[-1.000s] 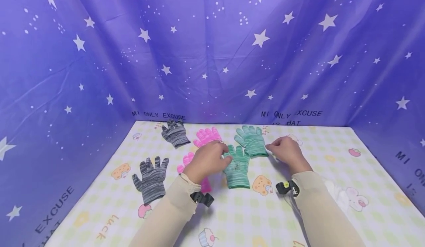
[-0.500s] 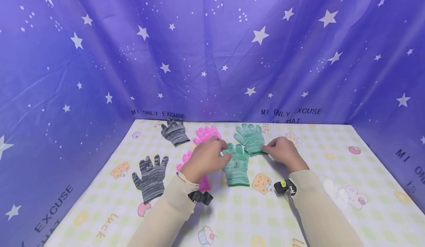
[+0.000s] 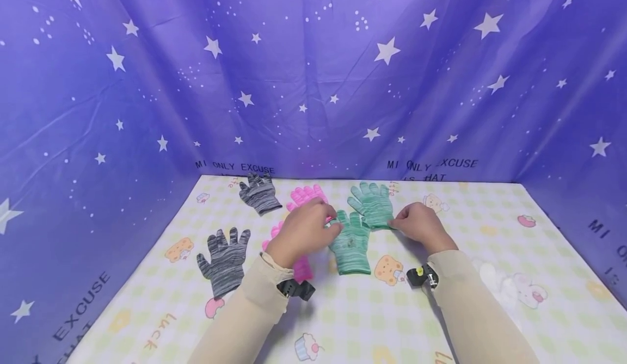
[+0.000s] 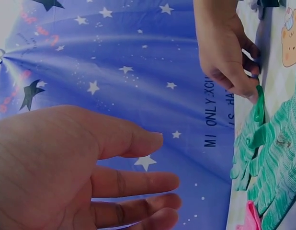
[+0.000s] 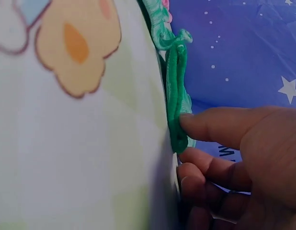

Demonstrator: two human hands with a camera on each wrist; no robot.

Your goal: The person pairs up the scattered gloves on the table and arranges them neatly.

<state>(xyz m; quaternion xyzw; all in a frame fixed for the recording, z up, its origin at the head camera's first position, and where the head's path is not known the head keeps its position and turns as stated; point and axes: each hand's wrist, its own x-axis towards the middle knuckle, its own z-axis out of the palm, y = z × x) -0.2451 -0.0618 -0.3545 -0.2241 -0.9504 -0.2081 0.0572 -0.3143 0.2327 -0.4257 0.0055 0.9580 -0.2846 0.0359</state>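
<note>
- Head view bright, even; soft shadow on the bench (image 3: 362, 320) beside the right forearm (image 3: 482, 304).
- Pale sheen along curtain (image 3: 343, 81) folds.
- Wrist views dimmer; left hand (image 4: 52, 163) shaded.

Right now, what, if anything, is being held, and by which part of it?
The right hand pinches the farther green glove by a corner of its cuff; the left hand holds nothing.

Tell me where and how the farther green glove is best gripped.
Probably by the right corner of the cuff, pinched from the right, as the right hand does. The farther green glove lies spread with its cuff on the near side, and the nearer green glove crowds the cuff's left end.
</note>
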